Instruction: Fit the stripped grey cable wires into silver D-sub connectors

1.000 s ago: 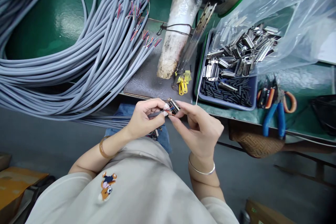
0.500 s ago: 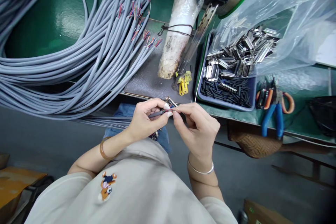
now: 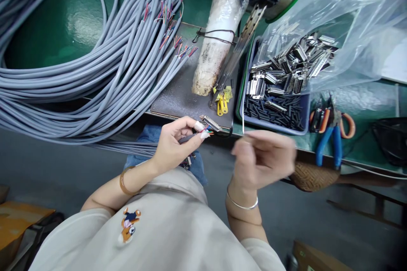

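My left hand (image 3: 176, 142) is closed, thumb and fingertips pinching the end of a grey cable (image 3: 187, 138). Thin coloured wires (image 3: 208, 130) fan out past the nails. Just beyond them a metal D-sub connector (image 3: 210, 123) lies at the bench edge, close to my left fingertips. My right hand (image 3: 265, 159) is apart from the cable, further right in front of the bench. Its fingers are curled but smeared by motion. A thin white strand (image 3: 243, 114) hangs down to its fingertips; whether they grip it cannot be made out.
A large bundle of grey cables (image 3: 104, 76) covers the bench's left side. A blue bin (image 3: 273, 125) holds connectors and short black tubes. Blue-handled pliers (image 3: 330, 146) lie right of it. A wrapped white tube (image 3: 211, 46) and a yellow clip (image 3: 221, 105) are at centre.
My right hand has let go of the wires and moved right, towards the white strand. My left hand stays on the cable. More of the connector now shows.
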`<action>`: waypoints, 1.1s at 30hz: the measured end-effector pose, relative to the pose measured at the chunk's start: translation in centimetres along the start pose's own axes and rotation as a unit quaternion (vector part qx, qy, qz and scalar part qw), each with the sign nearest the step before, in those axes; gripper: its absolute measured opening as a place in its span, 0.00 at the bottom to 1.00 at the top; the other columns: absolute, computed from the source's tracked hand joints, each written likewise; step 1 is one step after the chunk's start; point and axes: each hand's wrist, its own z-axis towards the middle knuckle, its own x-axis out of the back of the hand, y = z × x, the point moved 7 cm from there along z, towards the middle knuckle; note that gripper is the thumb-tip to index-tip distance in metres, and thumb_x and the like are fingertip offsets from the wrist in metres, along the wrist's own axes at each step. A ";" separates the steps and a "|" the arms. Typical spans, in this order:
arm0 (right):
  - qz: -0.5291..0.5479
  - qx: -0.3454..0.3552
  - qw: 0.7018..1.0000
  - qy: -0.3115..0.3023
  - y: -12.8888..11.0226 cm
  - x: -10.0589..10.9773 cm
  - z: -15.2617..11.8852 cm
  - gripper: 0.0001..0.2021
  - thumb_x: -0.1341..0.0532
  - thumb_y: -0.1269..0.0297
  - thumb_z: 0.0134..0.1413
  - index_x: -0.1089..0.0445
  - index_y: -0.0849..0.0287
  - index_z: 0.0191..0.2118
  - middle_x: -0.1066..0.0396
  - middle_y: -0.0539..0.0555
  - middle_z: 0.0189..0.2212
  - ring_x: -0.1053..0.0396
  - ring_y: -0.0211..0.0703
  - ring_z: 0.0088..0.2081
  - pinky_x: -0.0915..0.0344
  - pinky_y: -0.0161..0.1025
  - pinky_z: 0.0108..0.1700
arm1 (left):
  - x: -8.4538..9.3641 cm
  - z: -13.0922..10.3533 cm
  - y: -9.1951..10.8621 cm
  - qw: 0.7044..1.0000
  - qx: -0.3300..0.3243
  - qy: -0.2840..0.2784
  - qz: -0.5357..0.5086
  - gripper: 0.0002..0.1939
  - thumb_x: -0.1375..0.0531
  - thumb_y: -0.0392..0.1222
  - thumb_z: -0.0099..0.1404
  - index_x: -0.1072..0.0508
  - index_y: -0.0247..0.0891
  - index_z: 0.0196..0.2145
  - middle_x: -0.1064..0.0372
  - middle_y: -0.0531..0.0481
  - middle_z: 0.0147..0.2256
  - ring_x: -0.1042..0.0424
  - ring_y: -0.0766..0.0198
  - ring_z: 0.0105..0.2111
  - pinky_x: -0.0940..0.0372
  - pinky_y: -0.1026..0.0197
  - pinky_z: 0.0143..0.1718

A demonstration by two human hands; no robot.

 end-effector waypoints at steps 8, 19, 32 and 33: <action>-0.058 0.018 0.998 0.016 0.8 -0.1 -0.5 0.09 0.33 0.73 0.61 0.25 0.53 0.44 0.18 0.49 0.36 0.18 0.44 0.34 0.22 0.40 0.34 | 0.4 0.9 0.1 0.995 0.059 -0.031 -0.070 0.16 0.27 0.46 0.60 0.30 0.36 0.30 0.21 0.49 0.30 0.41 0.78 0.16 0.47 0.71 0.15; -0.015 0.016 0.999 -0.046 2.1 -2.5 -0.5 0.08 0.31 0.75 0.58 0.24 0.54 0.38 0.18 0.51 0.38 0.19 0.42 0.39 0.22 0.42 0.40 | 0.1 1.5 0.3 0.999 0.048 -0.011 -0.020 0.17 0.24 0.45 0.54 0.27 0.34 0.29 0.30 0.54 0.27 0.41 0.78 0.18 0.46 0.71 0.16; 0.033 0.006 0.997 -0.070 3.2 -3.0 0.1 0.08 0.32 0.75 0.57 0.27 0.54 0.38 0.18 0.51 0.42 0.20 0.42 0.43 0.21 0.42 0.44 | 0.3 2.8 0.5 0.998 0.052 0.002 -0.025 0.16 0.26 0.43 0.55 0.28 0.35 0.28 0.27 0.52 0.28 0.42 0.77 0.19 0.47 0.72 0.18; 0.035 0.008 0.997 -0.070 3.3 -3.0 0.0 0.09 0.32 0.76 0.57 0.27 0.54 0.38 0.18 0.51 0.42 0.20 0.42 0.43 0.21 0.42 0.44 | 0.3 2.9 0.5 0.998 0.060 0.004 -0.027 0.17 0.25 0.43 0.53 0.29 0.35 0.27 0.27 0.53 0.28 0.43 0.78 0.18 0.48 0.72 0.17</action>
